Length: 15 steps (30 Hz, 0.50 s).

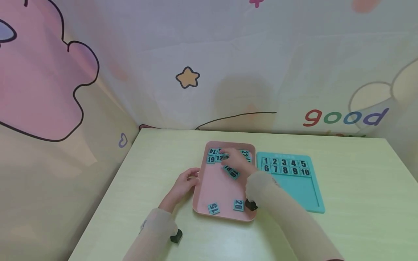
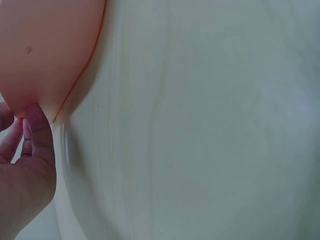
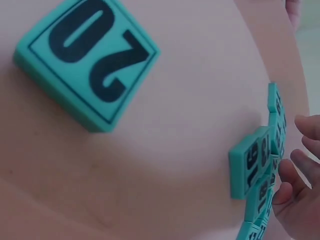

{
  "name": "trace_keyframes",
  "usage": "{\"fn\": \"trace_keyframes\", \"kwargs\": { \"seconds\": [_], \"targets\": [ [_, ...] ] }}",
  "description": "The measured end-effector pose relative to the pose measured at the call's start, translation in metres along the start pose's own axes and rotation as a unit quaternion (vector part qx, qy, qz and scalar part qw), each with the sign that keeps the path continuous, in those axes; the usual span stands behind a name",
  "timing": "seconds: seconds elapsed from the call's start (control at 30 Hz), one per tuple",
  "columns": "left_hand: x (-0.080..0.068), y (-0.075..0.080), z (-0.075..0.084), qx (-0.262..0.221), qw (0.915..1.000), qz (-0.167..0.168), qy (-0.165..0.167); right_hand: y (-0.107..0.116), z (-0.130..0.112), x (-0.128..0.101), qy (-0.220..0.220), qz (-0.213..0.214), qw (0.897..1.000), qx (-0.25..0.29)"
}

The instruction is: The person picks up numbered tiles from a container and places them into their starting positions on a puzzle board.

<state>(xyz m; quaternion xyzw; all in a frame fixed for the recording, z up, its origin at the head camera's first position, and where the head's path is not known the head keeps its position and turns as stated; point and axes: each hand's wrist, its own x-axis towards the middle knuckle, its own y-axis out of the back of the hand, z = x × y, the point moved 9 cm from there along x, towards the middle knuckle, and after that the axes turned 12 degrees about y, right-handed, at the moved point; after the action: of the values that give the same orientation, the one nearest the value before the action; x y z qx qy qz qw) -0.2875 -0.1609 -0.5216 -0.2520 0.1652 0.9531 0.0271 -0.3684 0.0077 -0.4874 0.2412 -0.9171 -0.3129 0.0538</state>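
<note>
A pink tray [image 1: 218, 188] lies in the middle of the table with several teal number tiles in it. My left hand [image 1: 189, 178] pinches the tray's left rim; in the left wrist view the thumb [image 2: 37, 125] presses on the tray's edge [image 2: 50, 50]. My right hand [image 1: 234, 158] reaches over the cluster of tiles at the tray's far end, beside tile 12 [image 1: 219, 158] and tile 16 [image 1: 233, 174]. Its bent fingertips [image 3: 300, 165] touch the tiles next to tile 16 [image 3: 248, 167]; whether they hold one is unclear. Tile 20 [image 3: 85, 60] lies apart, near the front rim.
A teal board [image 1: 294, 188] lies right of the tray, with tiles 1 to 10 in its top two rows. Tiles 15 [image 1: 213, 208] and 20 [image 1: 238, 205] sit at the tray's near end. The pale table [image 1: 359, 203] meets patterned walls at the back and left.
</note>
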Motion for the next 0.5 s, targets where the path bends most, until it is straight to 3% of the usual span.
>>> {"fn": "trace_keyframes", "kwargs": {
  "seconds": [0.2,0.5],
  "targets": [
    [-0.001,-0.001,0.001,0.003,1.0,0.001,-0.003,-0.007,0.004,-0.003,-0.007,-0.016,0.997,-0.073],
    [0.0,0.0,0.002,-0.002,1.0,0.003,-0.007,-0.012,0.002,-0.005,-0.009,0.007,0.997,-0.079]
  ]
}}
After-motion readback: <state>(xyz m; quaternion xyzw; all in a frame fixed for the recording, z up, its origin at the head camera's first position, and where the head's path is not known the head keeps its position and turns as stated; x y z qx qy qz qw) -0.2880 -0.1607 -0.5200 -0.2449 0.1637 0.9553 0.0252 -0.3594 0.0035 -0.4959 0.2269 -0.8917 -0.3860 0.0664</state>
